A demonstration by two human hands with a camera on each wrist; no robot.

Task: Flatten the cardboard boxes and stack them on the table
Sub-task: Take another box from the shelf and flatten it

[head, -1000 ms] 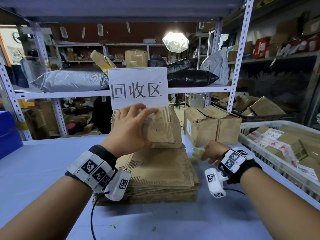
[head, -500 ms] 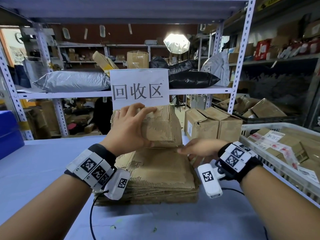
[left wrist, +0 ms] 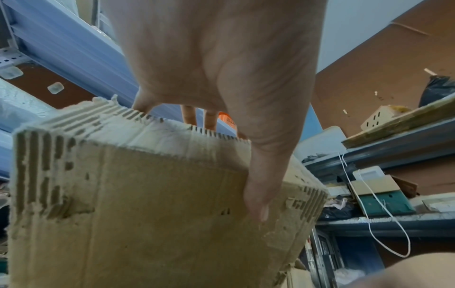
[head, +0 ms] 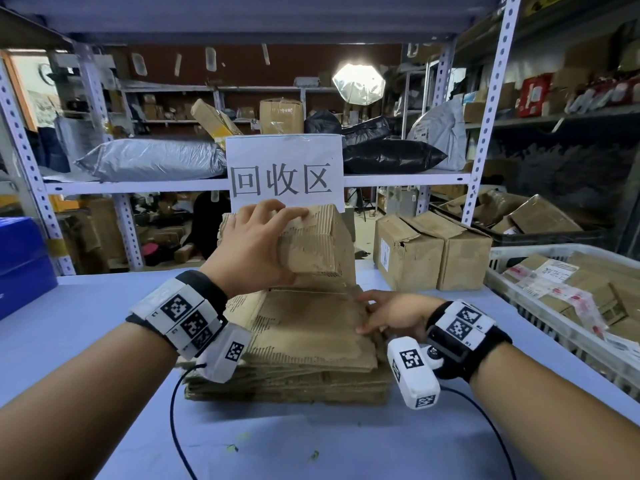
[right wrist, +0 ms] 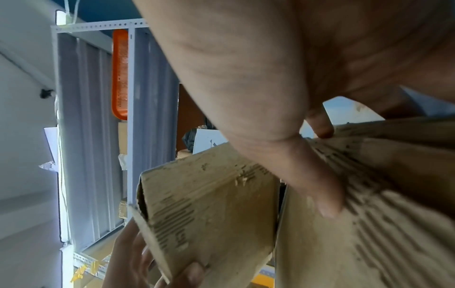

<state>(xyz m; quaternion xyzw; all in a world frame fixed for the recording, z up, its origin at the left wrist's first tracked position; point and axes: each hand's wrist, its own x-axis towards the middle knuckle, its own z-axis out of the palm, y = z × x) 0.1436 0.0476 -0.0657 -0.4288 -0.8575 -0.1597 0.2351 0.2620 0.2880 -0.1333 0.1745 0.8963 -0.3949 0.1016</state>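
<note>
A worn brown cardboard box (head: 311,244) stands on a stack of flattened cardboard (head: 294,382) in the middle of the blue table (head: 86,323). My left hand (head: 263,244) grips the box from its left side, fingers over the top edge and thumb on the near face (left wrist: 261,191). My right hand (head: 384,313) is at the stack's right edge. Its thumb (right wrist: 317,191) presses on a corrugated panel (right wrist: 369,243) beside the box (right wrist: 209,204), with a finger curled behind the panel's edge.
Two unflattened boxes (head: 433,254) stand at the back right of the table. A white crate (head: 512,268) holding labelled cardboard sits on the right. A blue box (head: 20,265) is at the left, and a paper sign (head: 284,171) hangs from the shelf behind.
My right hand came in from the right of the stack to its right edge and took hold of the cardboard panel. The left hand kept its grip on the box.
</note>
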